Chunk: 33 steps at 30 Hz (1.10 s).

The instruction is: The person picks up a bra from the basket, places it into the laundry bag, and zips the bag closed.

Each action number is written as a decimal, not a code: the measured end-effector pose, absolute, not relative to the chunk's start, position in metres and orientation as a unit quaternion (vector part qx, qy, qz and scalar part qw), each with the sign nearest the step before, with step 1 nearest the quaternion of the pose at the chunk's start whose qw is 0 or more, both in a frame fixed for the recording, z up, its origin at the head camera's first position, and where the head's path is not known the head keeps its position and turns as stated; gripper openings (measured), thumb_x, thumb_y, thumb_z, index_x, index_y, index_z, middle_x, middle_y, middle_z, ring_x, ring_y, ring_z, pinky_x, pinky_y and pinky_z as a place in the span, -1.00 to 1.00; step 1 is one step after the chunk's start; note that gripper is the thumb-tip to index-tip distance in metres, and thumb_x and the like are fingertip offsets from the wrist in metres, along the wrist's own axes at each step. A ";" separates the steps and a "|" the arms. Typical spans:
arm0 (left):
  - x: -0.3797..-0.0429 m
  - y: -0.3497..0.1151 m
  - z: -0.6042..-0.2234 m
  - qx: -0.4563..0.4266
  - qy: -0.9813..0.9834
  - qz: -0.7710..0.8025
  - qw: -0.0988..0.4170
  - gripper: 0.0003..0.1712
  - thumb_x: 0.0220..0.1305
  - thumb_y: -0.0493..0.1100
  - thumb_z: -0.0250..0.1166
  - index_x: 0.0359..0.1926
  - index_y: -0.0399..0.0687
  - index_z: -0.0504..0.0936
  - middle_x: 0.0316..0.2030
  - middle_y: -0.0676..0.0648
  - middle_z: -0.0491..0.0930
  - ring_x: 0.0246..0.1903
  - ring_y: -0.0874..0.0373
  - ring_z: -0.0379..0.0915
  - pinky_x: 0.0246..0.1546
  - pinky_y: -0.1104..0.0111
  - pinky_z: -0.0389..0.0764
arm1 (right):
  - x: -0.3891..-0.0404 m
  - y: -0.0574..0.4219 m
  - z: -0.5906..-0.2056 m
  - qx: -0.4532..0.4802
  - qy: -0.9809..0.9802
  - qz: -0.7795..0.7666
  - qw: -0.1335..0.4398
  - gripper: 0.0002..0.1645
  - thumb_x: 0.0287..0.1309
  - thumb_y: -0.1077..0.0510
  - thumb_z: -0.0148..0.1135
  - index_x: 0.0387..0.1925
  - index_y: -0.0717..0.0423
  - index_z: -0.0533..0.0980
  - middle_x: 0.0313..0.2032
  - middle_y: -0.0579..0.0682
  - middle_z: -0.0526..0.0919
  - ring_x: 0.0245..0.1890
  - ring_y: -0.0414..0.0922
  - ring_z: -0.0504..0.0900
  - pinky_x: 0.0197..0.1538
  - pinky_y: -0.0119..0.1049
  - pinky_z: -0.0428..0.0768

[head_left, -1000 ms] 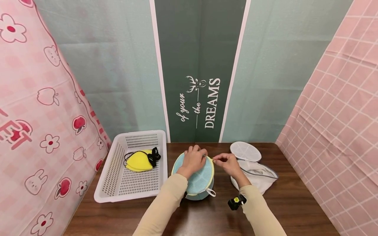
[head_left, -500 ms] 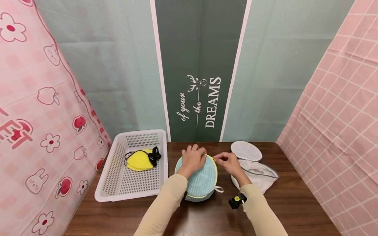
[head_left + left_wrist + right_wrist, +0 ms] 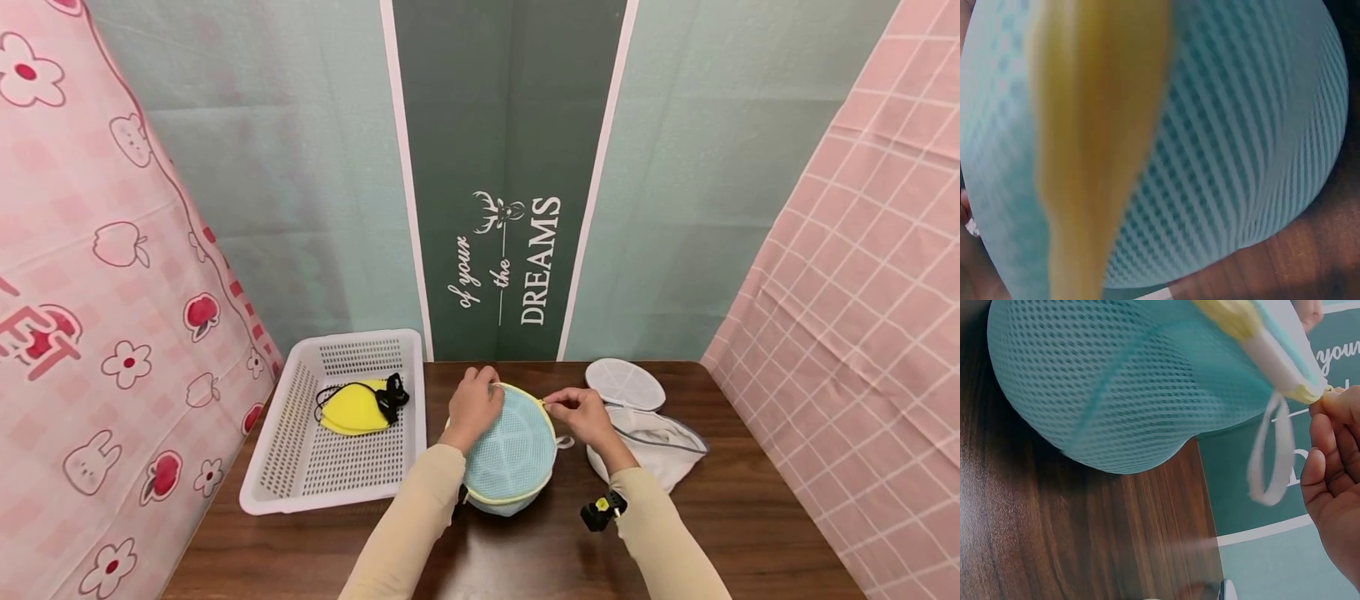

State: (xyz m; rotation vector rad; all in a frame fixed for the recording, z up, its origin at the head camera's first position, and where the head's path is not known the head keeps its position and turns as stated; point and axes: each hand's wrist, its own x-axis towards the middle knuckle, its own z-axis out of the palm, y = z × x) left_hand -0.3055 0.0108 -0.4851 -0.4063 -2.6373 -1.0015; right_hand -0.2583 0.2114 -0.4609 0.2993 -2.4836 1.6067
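A round light-blue mesh laundry bag (image 3: 510,446) with a yellow zipper edge stands on the table, its top panel lying over it. My left hand (image 3: 474,408) grips the bag's far left rim, thumb on the top panel and fingers over the edge. At the far right rim, my right hand (image 3: 583,417) pinches the small zipper pull (image 3: 1327,391) between thumb and fingertips. A white fabric loop (image 3: 1272,453) hangs from the seam near that hand. Blue mesh and a blurred yellow zipper band (image 3: 1100,144) fill the left wrist view, where the left hand is hidden.
A white perforated basket (image 3: 258,483) on the left contains yellow fabric cups (image 3: 354,410) with black straps. To the right lies a white laundry bag (image 3: 660,467) with grey trim, its round lid (image 3: 626,384) folded back. A printed curtain (image 3: 487,100) hangs behind the table.
The blue bag has turned counterclockwise, carrying its white loop from the front round to the right side. My left hand has shifted left to the rim; my right stays at the zipper pull.
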 end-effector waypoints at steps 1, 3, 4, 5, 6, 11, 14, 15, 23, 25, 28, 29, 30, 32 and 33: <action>-0.307 0.009 -0.486 -0.128 -0.914 -0.357 0.143 -0.95 0.24 -0.15 0.09 -0.30 0.02 0.48 -0.38 -0.01 0.32 -0.50 0.12 0.31 -0.54 0.28 0.36 | -0.259 0.212 -0.461 0.101 -0.832 0.540 0.082 -0.90 0.01 0.42 0.27 -0.37 0.42 0.62 -0.38 0.21 0.66 -0.38 -0.06 0.57 -0.35 -0.39 0.47; -0.308 0.005 -0.486 -0.103 -0.911 -0.375 0.140 -0.95 0.25 -0.15 0.09 -0.30 0.01 0.46 -0.37 -0.03 0.31 -0.51 0.10 0.31 -0.54 0.26 0.36 | -0.264 0.216 -0.469 0.100 -0.825 0.551 0.076 -0.90 0.01 0.41 0.27 -0.37 0.41 0.62 -0.38 0.21 0.66 -0.39 -0.05 0.57 -0.37 -0.38 0.48; -0.309 0.003 -0.487 -0.091 -0.908 -0.385 0.138 -0.96 0.25 -0.16 0.09 -0.30 0.00 0.45 -0.37 -0.04 0.31 -0.51 0.08 0.31 -0.53 0.24 0.36 | -0.267 0.218 -0.473 0.099 -0.822 0.556 0.073 -0.90 0.02 0.41 0.27 -0.37 0.41 0.62 -0.38 0.22 0.66 -0.40 -0.03 0.58 -0.38 -0.38 0.50; -0.309 0.000 -0.486 -0.078 -0.904 -0.398 0.137 -0.96 0.26 -0.16 0.09 -0.31 -0.01 0.45 -0.37 -0.05 0.32 -0.52 0.06 0.31 -0.53 0.22 0.35 | -0.271 0.220 -0.477 0.099 -0.820 0.559 0.072 -0.90 0.02 0.40 0.28 -0.37 0.39 0.62 -0.38 0.21 0.66 -0.41 -0.03 0.58 -0.39 -0.37 0.50; -0.309 -0.002 -0.486 -0.063 -0.900 -0.409 0.135 -0.95 0.27 -0.16 0.08 -0.31 -0.02 0.44 -0.36 -0.06 0.32 -0.51 0.05 0.31 -0.52 0.21 0.35 | -0.274 0.222 -0.482 0.099 -0.818 0.562 0.072 -0.91 0.02 0.39 0.29 -0.38 0.38 0.63 -0.39 0.19 0.66 -0.42 -0.04 0.58 -0.41 -0.37 0.51; -0.309 -0.010 -0.486 0.007 -0.880 -0.457 0.131 -0.93 0.30 -0.20 0.05 -0.32 -0.08 0.43 -0.34 -0.11 0.33 -0.44 -0.01 0.29 -0.42 0.14 0.33 | -0.280 0.223 -0.492 0.102 -0.823 0.552 0.088 -0.91 -0.02 0.32 0.35 -0.40 0.28 0.65 -0.41 0.07 0.68 -0.43 -0.18 0.55 -0.40 -0.37 0.48; -0.308 -0.012 -0.485 0.028 -0.873 -0.470 0.127 -0.94 0.28 -0.23 0.06 -0.31 -0.10 0.45 -0.34 -0.12 0.34 -0.39 -0.03 0.29 -0.36 0.13 0.33 | -0.281 0.222 -0.492 0.107 -0.827 0.543 0.100 -0.91 -0.02 0.31 0.36 -0.41 0.27 0.66 -0.42 0.04 0.68 -0.44 -0.21 0.53 -0.41 -0.37 0.46; -0.308 -0.013 -0.485 0.031 -0.871 -0.475 0.124 -0.94 0.28 -0.23 0.06 -0.30 -0.10 0.45 -0.34 -0.12 0.34 -0.38 -0.03 0.28 -0.34 0.13 0.33 | -0.281 0.221 -0.493 0.108 -0.828 0.540 0.103 -0.92 -0.02 0.31 0.35 -0.41 0.27 0.66 -0.42 0.04 0.68 -0.44 -0.20 0.53 -0.41 -0.36 0.46; -0.307 -0.016 -0.487 0.039 -0.849 -0.513 0.119 -0.95 0.27 -0.25 0.06 -0.29 -0.13 0.44 -0.38 -0.12 0.36 -0.33 -0.03 0.26 -0.28 0.14 0.29 | -0.282 0.214 -0.487 0.097 -0.822 0.551 0.105 -0.92 0.01 0.36 0.31 -0.39 0.34 0.63 -0.40 0.10 0.67 -0.42 -0.21 0.55 -0.38 -0.40 0.47; -0.306 -0.017 -0.488 0.042 -0.842 -0.525 0.118 -0.96 0.26 -0.26 0.06 -0.30 -0.13 0.44 -0.41 -0.12 0.37 -0.34 -0.03 0.25 -0.30 0.14 0.28 | -0.277 0.210 -0.480 0.099 -0.818 0.557 0.107 -0.91 0.02 0.39 0.29 -0.38 0.40 0.62 -0.35 0.18 0.67 -0.38 -0.17 0.57 -0.36 -0.41 0.48; -0.306 -0.019 -0.489 0.049 -0.835 -0.535 0.114 -0.96 0.26 -0.26 0.06 -0.30 -0.12 0.44 -0.43 -0.11 0.36 -0.36 -0.02 0.23 -0.31 0.16 0.26 | -0.269 0.204 -0.468 0.111 -0.819 0.552 0.113 -0.87 0.05 0.43 0.25 -0.33 0.50 0.57 -0.27 0.30 0.63 -0.29 -0.07 0.60 -0.31 -0.42 0.50; -0.306 -0.020 -0.489 0.049 -0.834 -0.537 0.115 -0.96 0.26 -0.26 0.06 -0.30 -0.12 0.45 -0.43 -0.11 0.37 -0.36 -0.02 0.23 -0.31 0.16 0.26 | -0.267 0.202 -0.465 0.113 -0.819 0.550 0.115 -0.86 0.06 0.43 0.24 -0.32 0.51 0.57 -0.25 0.32 0.62 -0.26 -0.04 0.61 -0.29 -0.43 0.50; -0.306 -0.020 -0.490 0.048 -0.834 -0.537 0.116 -0.96 0.25 -0.26 0.07 -0.30 -0.12 0.45 -0.43 -0.11 0.38 -0.37 -0.02 0.24 -0.32 0.15 0.27 | -0.265 0.201 -0.464 0.114 -0.821 0.547 0.116 -0.85 0.07 0.43 0.23 -0.31 0.52 0.56 -0.23 0.33 0.62 -0.24 -0.01 0.61 -0.27 -0.44 0.50; -0.306 -0.021 -0.490 0.044 -0.837 -0.534 0.115 -0.95 0.26 -0.25 0.08 -0.28 -0.12 0.47 -0.42 -0.11 0.39 -0.36 -0.01 0.26 -0.32 0.15 0.28 | -0.264 0.199 -0.463 0.109 -0.822 0.546 0.115 -0.85 0.09 0.43 0.22 -0.30 0.52 0.56 -0.22 0.33 0.61 -0.21 0.04 0.60 -0.24 -0.44 0.49; -0.306 -0.022 -0.491 0.042 -0.839 -0.530 0.115 -0.94 0.26 -0.25 0.09 -0.27 -0.12 0.48 -0.41 -0.11 0.41 -0.36 -0.01 0.27 -0.31 0.15 0.29 | -0.263 0.199 -0.463 0.102 -0.822 0.549 0.113 -0.84 0.09 0.42 0.22 -0.29 0.51 0.57 -0.22 0.32 0.62 -0.21 0.06 0.60 -0.25 -0.43 0.49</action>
